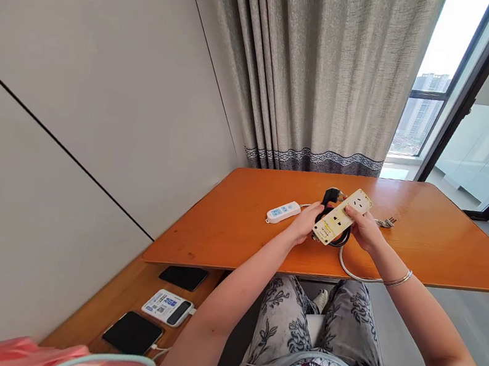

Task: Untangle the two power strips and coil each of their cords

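Note:
Both of my hands hold a cream, yellowed power strip (335, 224) tilted above the table. My right hand (363, 225) is closed round its upper right side, thumb on the socket face. At its lower left edge my left hand (305, 224) is closed, the fingers partly hidden behind the strip and its black cord (342, 239). That cord is looped behind the strip, and its black plug (331, 196) sticks up above my left hand. A smaller white power strip (284, 213) with blue sockets lies left of my left hand. Its white cord (344, 263) curves over the table's front edge.
The orange-brown wooden table (219, 222) stands against a pale wall panel, with a grey curtain (338, 74) behind it. A white plug (388, 222) lies beyond my right hand. Lower left, a wooden surface holds a white device (168, 308) and dark phone-like slabs (132, 333).

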`<state>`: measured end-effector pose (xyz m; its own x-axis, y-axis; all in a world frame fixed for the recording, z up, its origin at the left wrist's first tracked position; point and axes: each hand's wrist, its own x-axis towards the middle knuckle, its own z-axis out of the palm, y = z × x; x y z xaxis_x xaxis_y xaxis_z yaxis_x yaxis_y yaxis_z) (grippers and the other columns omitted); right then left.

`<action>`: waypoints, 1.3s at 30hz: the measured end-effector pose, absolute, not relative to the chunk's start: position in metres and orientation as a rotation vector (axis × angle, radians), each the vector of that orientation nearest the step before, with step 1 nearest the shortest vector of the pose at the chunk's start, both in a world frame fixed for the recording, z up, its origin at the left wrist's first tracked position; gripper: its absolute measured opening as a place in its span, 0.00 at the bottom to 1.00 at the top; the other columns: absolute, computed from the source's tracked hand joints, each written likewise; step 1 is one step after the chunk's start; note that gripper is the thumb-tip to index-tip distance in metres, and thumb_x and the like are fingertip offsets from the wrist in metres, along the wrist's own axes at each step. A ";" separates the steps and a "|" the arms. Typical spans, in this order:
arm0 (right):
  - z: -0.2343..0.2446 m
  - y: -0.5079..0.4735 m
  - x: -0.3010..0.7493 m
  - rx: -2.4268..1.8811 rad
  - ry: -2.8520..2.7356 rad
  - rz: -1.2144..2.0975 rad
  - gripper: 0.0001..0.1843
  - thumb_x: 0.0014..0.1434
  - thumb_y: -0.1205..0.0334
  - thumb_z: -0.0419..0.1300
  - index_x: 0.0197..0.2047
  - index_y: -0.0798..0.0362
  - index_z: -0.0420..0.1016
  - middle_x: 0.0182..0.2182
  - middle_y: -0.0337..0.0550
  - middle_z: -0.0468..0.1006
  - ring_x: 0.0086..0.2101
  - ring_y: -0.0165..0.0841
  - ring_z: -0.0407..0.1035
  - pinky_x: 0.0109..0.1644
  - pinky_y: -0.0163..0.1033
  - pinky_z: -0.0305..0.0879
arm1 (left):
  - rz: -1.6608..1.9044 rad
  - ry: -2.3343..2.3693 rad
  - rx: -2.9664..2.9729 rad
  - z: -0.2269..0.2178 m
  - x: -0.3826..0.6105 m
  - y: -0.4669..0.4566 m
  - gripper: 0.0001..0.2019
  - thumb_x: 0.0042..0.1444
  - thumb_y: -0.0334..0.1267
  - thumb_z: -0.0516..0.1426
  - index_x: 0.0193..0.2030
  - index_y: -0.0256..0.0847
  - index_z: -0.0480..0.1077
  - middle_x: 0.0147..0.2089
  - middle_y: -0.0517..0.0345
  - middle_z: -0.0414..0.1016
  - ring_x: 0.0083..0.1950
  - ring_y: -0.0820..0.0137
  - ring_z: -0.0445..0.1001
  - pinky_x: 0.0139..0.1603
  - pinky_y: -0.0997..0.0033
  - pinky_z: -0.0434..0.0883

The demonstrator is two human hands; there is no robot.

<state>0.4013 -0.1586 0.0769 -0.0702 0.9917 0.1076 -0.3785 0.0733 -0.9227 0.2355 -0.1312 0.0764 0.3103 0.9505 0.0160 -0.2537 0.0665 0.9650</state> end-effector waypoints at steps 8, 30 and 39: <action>0.072 -0.154 0.404 -0.803 -0.992 1.358 0.31 0.38 0.46 0.77 0.44 0.50 0.76 0.40 0.46 0.84 0.42 0.43 0.79 0.44 0.42 0.77 | 1.095 0.884 1.191 0.082 0.237 -0.138 0.08 0.58 0.37 0.54 0.39 0.39 0.73 0.37 0.57 0.78 0.40 0.69 0.74 0.40 0.73 0.70; 0.067 -0.149 0.404 -0.791 -1.004 1.364 0.26 0.43 0.49 0.75 0.42 0.53 0.78 0.42 0.50 0.84 0.43 0.45 0.79 0.47 0.44 0.78 | 0.996 0.813 1.105 0.077 0.239 -0.130 0.14 0.63 0.40 0.53 0.47 0.36 0.76 0.46 0.51 0.82 0.46 0.66 0.78 0.38 0.74 0.73; 0.065 -0.098 0.463 -0.891 -0.794 1.183 0.14 0.52 0.61 0.70 0.41 0.52 0.72 0.35 0.43 0.82 0.34 0.35 0.79 0.36 0.36 0.79 | 0.945 0.888 1.182 0.050 0.225 -0.104 0.23 0.67 0.53 0.47 0.57 0.41 0.69 0.59 0.45 0.75 0.50 0.64 0.79 0.50 0.65 0.72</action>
